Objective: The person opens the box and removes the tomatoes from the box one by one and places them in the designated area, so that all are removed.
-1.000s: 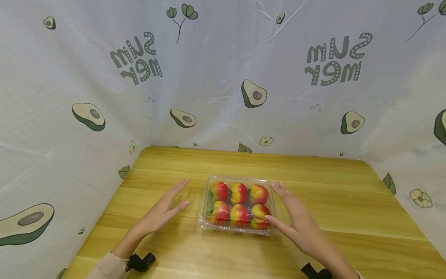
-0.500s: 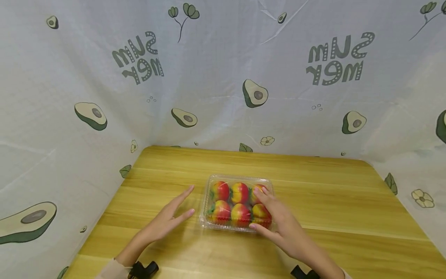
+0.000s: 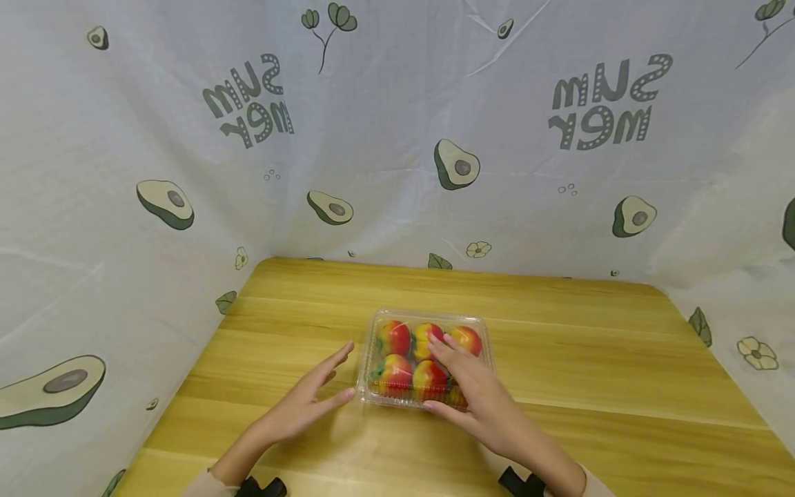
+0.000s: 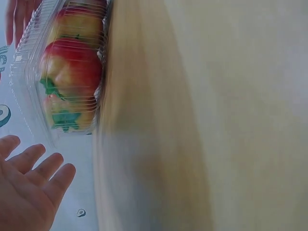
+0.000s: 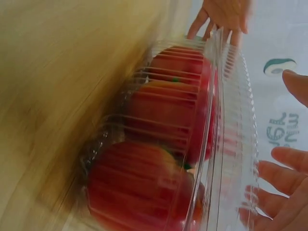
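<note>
A clear plastic clamshell box (image 3: 365, 373) sits on the wooden table, lid down. Inside, several red-and-yellow fruits (image 3: 396, 373) with green leafy bits stand in two rows. My left hand (image 3: 304, 407) is just off the box's left side, fingers extended and thumb apart, holding nothing. In the left wrist view its fingertips point at the end of the box (image 4: 29, 86). Over the lid's right part reaches my right hand (image 3: 487, 400), fingers spread, covering some of the fruit in the head view. The right wrist view has those fingers (image 5: 279, 175) beside the lid's upper edge.
The yellowish wooden table (image 3: 590, 359) extends around the box on all sides. A pale curtain (image 3: 385, 124) printed with avocados and lettering hangs behind it and along both sides. A dark wrist-worn device (image 3: 524, 483) is on the right forearm, another (image 3: 263, 487) on the left.
My right hand has moved left, from the box's right edge to over its lid. My left hand has come slightly right, closer to the box. The box has stayed in place.
</note>
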The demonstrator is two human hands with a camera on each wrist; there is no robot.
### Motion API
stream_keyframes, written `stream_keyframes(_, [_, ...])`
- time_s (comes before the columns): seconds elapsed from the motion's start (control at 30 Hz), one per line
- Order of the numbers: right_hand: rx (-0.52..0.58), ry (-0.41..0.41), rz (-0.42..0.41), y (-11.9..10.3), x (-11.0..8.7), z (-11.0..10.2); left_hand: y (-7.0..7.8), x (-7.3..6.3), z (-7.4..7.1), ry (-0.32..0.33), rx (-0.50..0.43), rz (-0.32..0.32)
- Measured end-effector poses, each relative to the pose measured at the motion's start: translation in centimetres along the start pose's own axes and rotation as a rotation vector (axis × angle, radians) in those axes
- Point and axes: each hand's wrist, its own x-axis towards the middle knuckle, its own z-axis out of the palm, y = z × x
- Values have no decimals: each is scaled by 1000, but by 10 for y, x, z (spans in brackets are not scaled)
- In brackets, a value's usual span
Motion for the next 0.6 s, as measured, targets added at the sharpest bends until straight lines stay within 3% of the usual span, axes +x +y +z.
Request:
stream_keyframes(0.4, [-84,-19,-90,-1,10,15,-3,-5,12,-78,-179,40])
stream_keyframes(0.6, [-132,-11,-131,-2,14,19,0,-4,14,-79,-263,-14])
